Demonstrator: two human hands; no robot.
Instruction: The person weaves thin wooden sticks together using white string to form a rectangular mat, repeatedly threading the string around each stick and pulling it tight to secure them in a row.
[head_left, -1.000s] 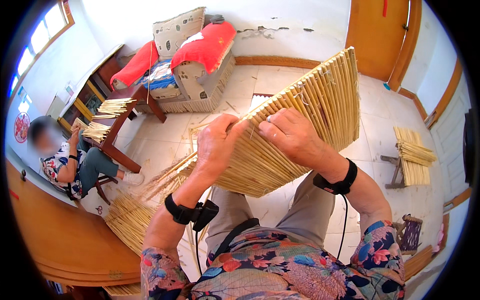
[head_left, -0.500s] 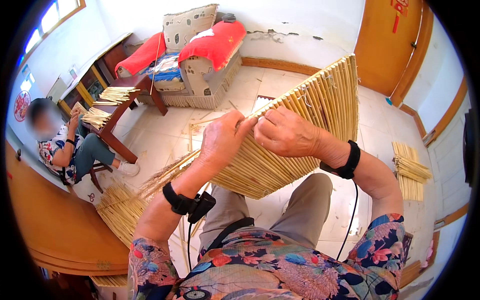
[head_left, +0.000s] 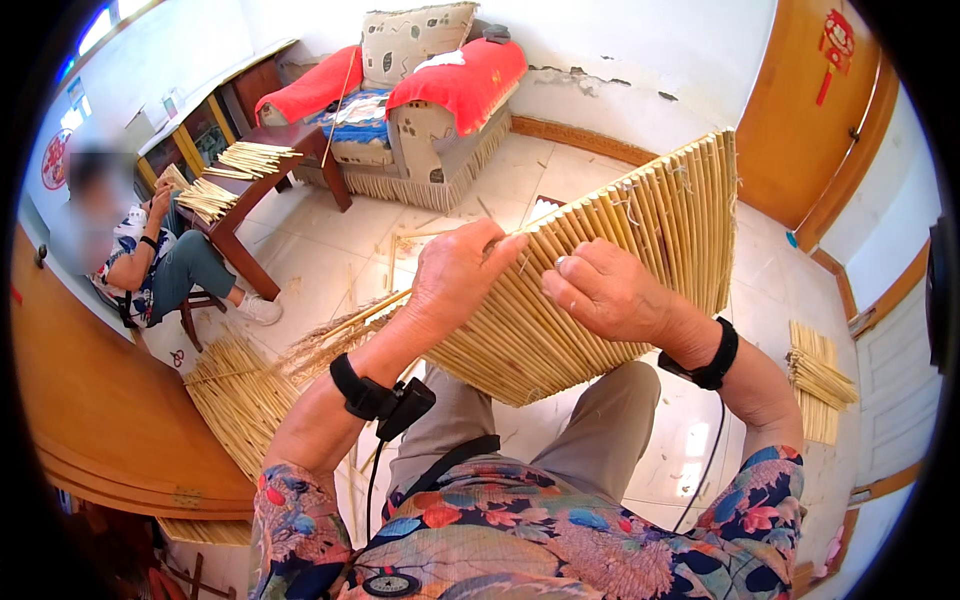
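Observation:
A panel of straw-coloured stalks [head_left: 640,225], bound side by side with pale thread, stands tilted above my knees. My left hand [head_left: 462,275] is closed round its upper left edge, thumb lying along the rim near the end stalk. Over the panel's face, a short way to the right, my right hand [head_left: 605,290] is closed with thumb and fingertips pinched together. Whatever thread may be in that pinch is too fine to make out. Loose thread ends [head_left: 628,205] stick out along the panel's upper part.
Bundles of stalks lie on the floor at left [head_left: 240,395] and right [head_left: 820,375]. Another person [head_left: 150,250] sits at left beside a low brown table [head_left: 235,220] with cut stalks on it. An armchair [head_left: 420,150] with red covers stands behind; a rounded wooden tabletop [head_left: 110,410] is near left.
My right hand has come away from my left hand, leaving a gap between them, and is lower and to the right. The whole scene has shifted slightly in view.

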